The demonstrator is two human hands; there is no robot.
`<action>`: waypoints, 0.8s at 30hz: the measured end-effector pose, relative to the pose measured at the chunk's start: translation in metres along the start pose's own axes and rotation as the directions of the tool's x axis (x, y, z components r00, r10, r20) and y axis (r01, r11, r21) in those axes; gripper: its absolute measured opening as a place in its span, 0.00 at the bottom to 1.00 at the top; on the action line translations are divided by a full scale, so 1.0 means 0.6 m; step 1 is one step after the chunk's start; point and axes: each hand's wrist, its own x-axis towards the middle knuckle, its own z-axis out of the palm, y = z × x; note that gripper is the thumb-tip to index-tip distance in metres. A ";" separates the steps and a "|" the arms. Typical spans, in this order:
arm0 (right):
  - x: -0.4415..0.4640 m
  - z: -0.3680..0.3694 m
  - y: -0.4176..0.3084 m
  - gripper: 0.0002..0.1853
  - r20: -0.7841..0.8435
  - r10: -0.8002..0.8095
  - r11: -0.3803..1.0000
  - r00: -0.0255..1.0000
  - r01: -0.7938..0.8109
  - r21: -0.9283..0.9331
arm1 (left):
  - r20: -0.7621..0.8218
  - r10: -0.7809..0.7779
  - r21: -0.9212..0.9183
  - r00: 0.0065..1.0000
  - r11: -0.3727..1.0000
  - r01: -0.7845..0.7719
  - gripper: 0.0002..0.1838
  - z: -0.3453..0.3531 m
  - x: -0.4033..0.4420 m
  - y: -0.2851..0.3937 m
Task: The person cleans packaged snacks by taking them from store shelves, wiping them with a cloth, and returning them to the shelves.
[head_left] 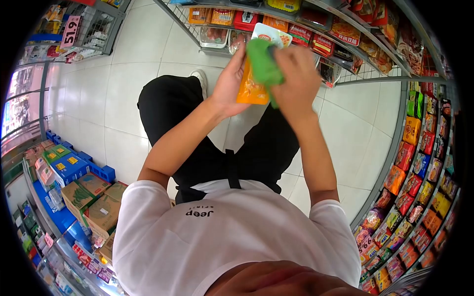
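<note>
My left hand (229, 86) grips an orange food packet (253, 92) with a white top, its thumb along the left edge. In my right hand (298, 79) is a green cloth (263, 63), laid over the middle of the packet. Motion blurs that hand and the cloth somewhat. The cloth covers part of the packet's front, and some of the right fingers are hidden behind it. Both hands are held above my knees, in front of the lower shelf (222, 51) of packaged food.
Shelves of snack packets (405, 155) curve along the right side. At the left lie cardboard boxes (101, 209) and blue crates (102, 172). A wire rack (101, 34) with a pink price sign (70, 31) stands at upper left. Pale tiles (131, 89) cover the floor.
</note>
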 end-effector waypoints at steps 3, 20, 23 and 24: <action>0.032 0.010 0.033 0.23 -0.075 0.122 0.992 0.990 -0.125 -0.036 | 0.151 -0.028 -0.057 0.988 0.998 0.037 0.31 -0.021 0.009 0.000; -0.024 0.017 -0.026 0.22 0.071 0.086 0.991 0.994 -0.093 0.095 | -0.019 0.076 -0.084 0.997 0.993 -0.077 0.38 0.020 0.007 0.014; -0.050 -0.007 -0.039 0.18 0.232 0.124 0.979 0.965 -0.157 0.132 | -0.145 0.141 0.116 0.979 0.985 -0.125 0.35 0.037 0.013 0.022; -0.052 -0.009 -0.027 0.16 0.199 0.240 0.929 0.950 -0.284 0.236 | -0.165 0.162 0.178 0.973 0.975 -0.132 0.34 0.034 0.015 0.022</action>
